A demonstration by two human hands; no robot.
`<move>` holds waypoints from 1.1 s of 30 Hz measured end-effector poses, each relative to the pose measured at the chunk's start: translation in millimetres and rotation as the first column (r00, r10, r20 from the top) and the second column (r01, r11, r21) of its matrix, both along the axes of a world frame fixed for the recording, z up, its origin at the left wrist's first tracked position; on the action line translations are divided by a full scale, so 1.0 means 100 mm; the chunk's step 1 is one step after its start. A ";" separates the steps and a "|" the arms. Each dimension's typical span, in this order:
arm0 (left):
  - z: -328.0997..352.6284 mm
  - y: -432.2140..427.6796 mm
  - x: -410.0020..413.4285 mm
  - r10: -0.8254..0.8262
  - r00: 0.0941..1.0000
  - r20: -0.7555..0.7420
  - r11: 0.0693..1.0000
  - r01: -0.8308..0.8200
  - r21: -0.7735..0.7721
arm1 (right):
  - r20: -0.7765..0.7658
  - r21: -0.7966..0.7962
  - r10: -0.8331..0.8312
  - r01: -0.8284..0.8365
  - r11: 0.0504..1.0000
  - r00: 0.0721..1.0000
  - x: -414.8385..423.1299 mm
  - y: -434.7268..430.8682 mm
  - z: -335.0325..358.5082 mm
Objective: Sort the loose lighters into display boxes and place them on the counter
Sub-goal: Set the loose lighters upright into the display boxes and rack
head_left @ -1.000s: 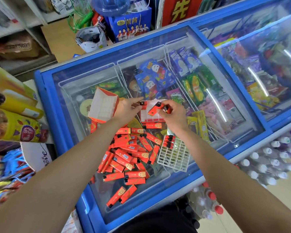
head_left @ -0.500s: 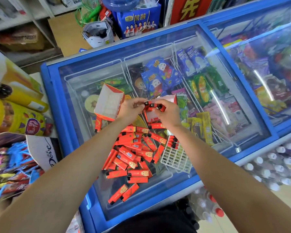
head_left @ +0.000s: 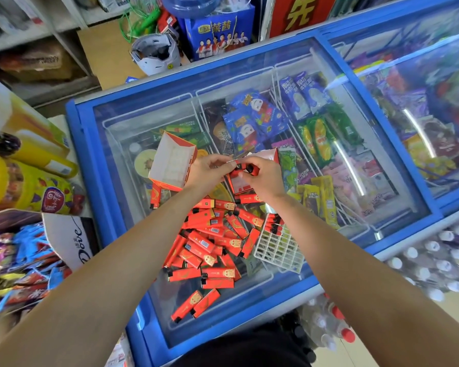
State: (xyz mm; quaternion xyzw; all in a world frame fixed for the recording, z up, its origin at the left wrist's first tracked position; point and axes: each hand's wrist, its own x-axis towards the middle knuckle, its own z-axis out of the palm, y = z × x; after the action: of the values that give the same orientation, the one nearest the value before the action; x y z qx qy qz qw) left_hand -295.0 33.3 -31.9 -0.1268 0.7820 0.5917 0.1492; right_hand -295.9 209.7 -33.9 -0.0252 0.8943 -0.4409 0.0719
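Fingers of the left hand and of the right hand are curled in and meet over the open box. Between them they pinch a lighter, perhaps two, one hand at each end. A second ago the right hand alone held it tilted above the box while the left only reached toward the rim. Half a second ago the hands were closing. Now it lies level across the box's mouth, both hands on it. I take this as lining it up to slot it in, so the filling of this box is only beginning.

The box sits on the glass counter, mostly hidden under the hands, so how full it is I cannot tell. An empty box stands tilted just left of the left hand. The pile of loose lighters lies nearer the person, unchanged, with two more apart at its near edge. Just right of the pile is a white grid with a few lighters stuck in its far corner. Most of the sorting is not yet done.
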 end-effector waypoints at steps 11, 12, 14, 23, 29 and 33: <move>0.06 0.01 -0.02 -0.028 0.999 0.015 0.994 0.027 0.105 | 0.012 -0.023 0.004 -0.003 1.000 1.000 -0.02 0.00 -0.04; 0.07 0.00 -0.02 -0.030 0.999 0.021 0.992 0.028 0.123 | 0.014 -0.006 0.007 -0.006 1.000 1.000 -0.02 -0.01 -0.04; 0.08 -0.01 -0.01 -0.031 0.999 0.039 0.987 0.024 0.160 | 0.006 0.031 0.015 -0.015 0.999 1.000 -0.04 -0.02 -0.04; 0.05 -0.02 0.00 -0.012 0.996 0.093 0.991 -0.001 0.137 | 0.032 0.119 0.007 -0.011 0.993 0.999 -0.05 0.01 -0.07; 0.03 0.01 -0.01 0.008 0.996 0.088 0.992 -0.018 0.121 | 0.197 -0.075 0.023 -0.009 0.997 0.980 -0.04 0.19 0.15; -0.01 0.00 0.00 0.014 0.998 0.058 0.996 -0.019 0.089 | 0.150 -0.139 0.037 -0.016 0.990 0.988 -0.02 0.28 0.20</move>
State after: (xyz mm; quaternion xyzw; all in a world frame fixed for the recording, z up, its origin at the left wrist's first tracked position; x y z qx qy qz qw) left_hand -295.1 33.6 -32.5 -0.1436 0.7491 0.6234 0.1720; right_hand -298.2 237.3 -13.9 -0.0083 0.8534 -0.5010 0.1439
